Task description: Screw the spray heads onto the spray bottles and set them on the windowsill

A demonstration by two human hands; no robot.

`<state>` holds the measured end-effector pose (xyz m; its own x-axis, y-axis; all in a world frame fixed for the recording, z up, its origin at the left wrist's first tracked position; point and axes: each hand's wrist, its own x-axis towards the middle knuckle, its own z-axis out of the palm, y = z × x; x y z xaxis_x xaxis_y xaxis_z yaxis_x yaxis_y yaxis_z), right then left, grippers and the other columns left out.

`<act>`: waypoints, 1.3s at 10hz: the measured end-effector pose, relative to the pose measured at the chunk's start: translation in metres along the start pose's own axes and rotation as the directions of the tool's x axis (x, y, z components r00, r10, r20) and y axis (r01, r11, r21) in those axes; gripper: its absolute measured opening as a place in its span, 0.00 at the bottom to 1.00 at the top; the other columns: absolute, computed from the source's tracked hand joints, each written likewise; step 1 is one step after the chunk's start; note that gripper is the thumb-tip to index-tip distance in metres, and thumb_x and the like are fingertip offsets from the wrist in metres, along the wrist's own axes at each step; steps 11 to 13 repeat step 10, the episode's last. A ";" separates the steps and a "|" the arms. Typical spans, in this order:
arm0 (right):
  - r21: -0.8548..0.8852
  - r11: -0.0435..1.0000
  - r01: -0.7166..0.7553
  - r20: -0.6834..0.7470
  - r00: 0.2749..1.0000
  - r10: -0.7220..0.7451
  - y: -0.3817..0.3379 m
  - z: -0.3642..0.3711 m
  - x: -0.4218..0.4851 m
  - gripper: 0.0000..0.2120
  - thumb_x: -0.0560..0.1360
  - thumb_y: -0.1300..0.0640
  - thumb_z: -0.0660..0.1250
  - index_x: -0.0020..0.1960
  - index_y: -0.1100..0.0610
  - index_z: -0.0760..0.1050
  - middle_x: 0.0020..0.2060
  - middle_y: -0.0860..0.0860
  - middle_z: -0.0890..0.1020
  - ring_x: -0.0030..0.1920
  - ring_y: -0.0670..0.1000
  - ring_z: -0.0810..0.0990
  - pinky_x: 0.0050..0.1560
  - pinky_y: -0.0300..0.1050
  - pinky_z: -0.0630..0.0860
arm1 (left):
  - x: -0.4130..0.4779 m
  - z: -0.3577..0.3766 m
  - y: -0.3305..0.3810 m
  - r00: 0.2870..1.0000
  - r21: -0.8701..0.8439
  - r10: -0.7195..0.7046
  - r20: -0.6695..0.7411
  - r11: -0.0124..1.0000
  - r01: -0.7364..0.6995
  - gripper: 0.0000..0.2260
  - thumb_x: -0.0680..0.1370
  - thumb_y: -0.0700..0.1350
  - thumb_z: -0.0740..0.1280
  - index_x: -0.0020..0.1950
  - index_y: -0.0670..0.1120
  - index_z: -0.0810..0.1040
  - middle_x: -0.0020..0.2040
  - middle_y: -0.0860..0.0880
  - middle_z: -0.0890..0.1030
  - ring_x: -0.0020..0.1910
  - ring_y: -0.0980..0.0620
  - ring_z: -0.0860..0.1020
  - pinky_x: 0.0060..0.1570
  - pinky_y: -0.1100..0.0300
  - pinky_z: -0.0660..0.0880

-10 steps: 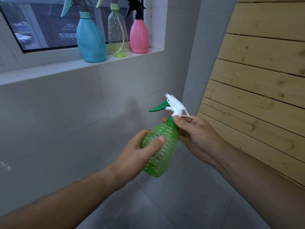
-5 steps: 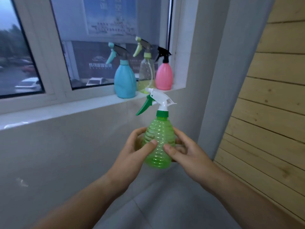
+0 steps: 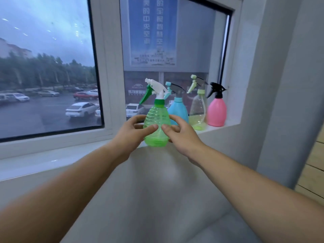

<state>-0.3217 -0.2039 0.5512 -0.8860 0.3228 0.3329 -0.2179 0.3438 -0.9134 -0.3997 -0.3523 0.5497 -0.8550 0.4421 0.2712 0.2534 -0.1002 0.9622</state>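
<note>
A ribbed green spray bottle with a white head and green trigger stands upright at the front edge of the white windowsill. My left hand holds its left side, thumb across the front. My right hand holds its right side, thumb meeting the left one on the bottle's belly. Whether the bottle's base rests on the sill I cannot tell. Behind it on the sill stand a blue bottle, a clear yellow-green bottle and a pink bottle, each with a head on.
A window frame post rises left of the bottles. A grey wall column closes the sill on the right, with wooden panelling beyond. The sill runs on bare to the left.
Both hands have lifted the green bottle up and forward from waist height to the windowsill. My right hand moved from the spray head to the bottle's body.
</note>
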 end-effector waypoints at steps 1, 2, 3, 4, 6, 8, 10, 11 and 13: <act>-0.085 0.996 -0.007 -0.043 0.999 0.003 0.004 0.016 0.024 0.19 0.79 0.52 0.65 0.69 0.50 0.71 0.47 0.51 0.82 0.48 0.51 0.83 0.55 0.49 0.80 | 0.016 -0.012 -0.005 0.999 0.053 -0.018 -0.042 0.998 0.020 0.15 0.76 0.40 0.74 0.61 0.47 0.77 0.49 0.47 0.85 0.34 0.61 0.85 0.33 0.70 0.78; -0.118 0.993 -0.006 -0.046 0.999 0.000 0.009 0.024 0.034 0.19 0.79 0.52 0.65 0.69 0.50 0.72 0.45 0.53 0.83 0.48 0.55 0.84 0.56 0.54 0.80 | 0.023 -0.015 -0.011 0.997 0.044 -0.029 -0.070 0.999 0.032 0.14 0.76 0.39 0.74 0.59 0.47 0.77 0.46 0.48 0.84 0.31 0.63 0.84 0.29 0.71 0.77; -0.143 0.990 -0.001 -0.066 0.998 -0.009 0.013 0.030 0.044 0.18 0.78 0.53 0.65 0.67 0.50 0.74 0.47 0.57 0.85 0.47 0.57 0.85 0.53 0.52 0.81 | 0.031 -0.017 -0.015 0.994 0.048 -0.034 -0.104 0.998 0.039 0.14 0.76 0.40 0.74 0.58 0.49 0.76 0.42 0.51 0.84 0.28 0.64 0.84 0.28 0.71 0.77; -0.151 0.989 0.007 -0.088 0.996 -0.021 0.015 0.033 0.049 0.17 0.78 0.53 0.65 0.67 0.51 0.74 0.48 0.58 0.85 0.47 0.56 0.84 0.51 0.49 0.80 | 0.034 -0.018 -0.017 0.994 0.036 -0.050 -0.101 0.998 0.053 0.16 0.76 0.40 0.75 0.62 0.47 0.77 0.44 0.49 0.85 0.34 0.57 0.86 0.38 0.64 0.82; -0.148 0.989 0.023 -0.117 0.992 -0.040 0.022 0.039 0.053 0.15 0.76 0.52 0.67 0.63 0.49 0.75 0.49 0.56 0.84 0.47 0.53 0.84 0.53 0.49 0.80 | 0.038 -0.022 -0.018 0.992 -0.004 -0.097 -0.079 0.995 0.097 0.13 0.76 0.38 0.74 0.57 0.49 0.79 0.56 0.43 0.85 0.56 0.41 0.85 0.63 0.45 0.79; -0.144 0.989 0.027 -0.115 0.992 -0.044 0.025 0.041 0.056 0.19 0.76 0.51 0.68 0.65 0.48 0.74 0.51 0.55 0.84 0.51 0.53 0.84 0.56 0.50 0.79 | 0.043 -0.024 -0.020 0.991 -0.003 -0.114 -0.063 0.993 0.115 0.11 0.77 0.38 0.72 0.55 0.51 0.79 0.57 0.43 0.85 0.56 0.42 0.85 0.64 0.46 0.78; -0.173 0.984 -0.036 -0.142 0.990 0.011 0.025 0.032 0.052 0.31 0.75 0.45 0.68 0.75 0.48 0.63 0.62 0.54 0.75 0.62 0.52 0.76 0.64 0.46 0.71 | 0.035 -0.025 -0.017 0.980 0.119 -0.068 -0.189 0.989 0.092 0.23 0.75 0.43 0.76 0.67 0.49 0.73 0.54 0.46 0.83 0.46 0.50 0.83 0.49 0.62 0.79; -0.173 0.984 -0.036 -0.142 0.990 0.011 0.025 0.032 0.052 0.31 0.75 0.45 0.68 0.75 0.48 0.63 0.62 0.54 0.75 0.62 0.52 0.76 0.64 0.46 0.71 | 0.035 -0.025 -0.017 0.980 0.119 -0.068 -0.189 0.989 0.092 0.23 0.75 0.43 0.76 0.67 0.49 0.73 0.54 0.46 0.83 0.46 0.50 0.83 0.49 0.62 0.79; -0.173 0.984 -0.036 -0.142 0.990 0.011 0.025 0.032 0.052 0.31 0.75 0.45 0.68 0.75 0.48 0.63 0.62 0.54 0.75 0.62 0.52 0.76 0.64 0.46 0.71 | 0.035 -0.025 -0.017 0.980 0.119 -0.068 -0.189 0.989 0.092 0.23 0.75 0.43 0.76 0.67 0.49 0.73 0.54 0.46 0.83 0.46 0.50 0.83 0.49 0.62 0.79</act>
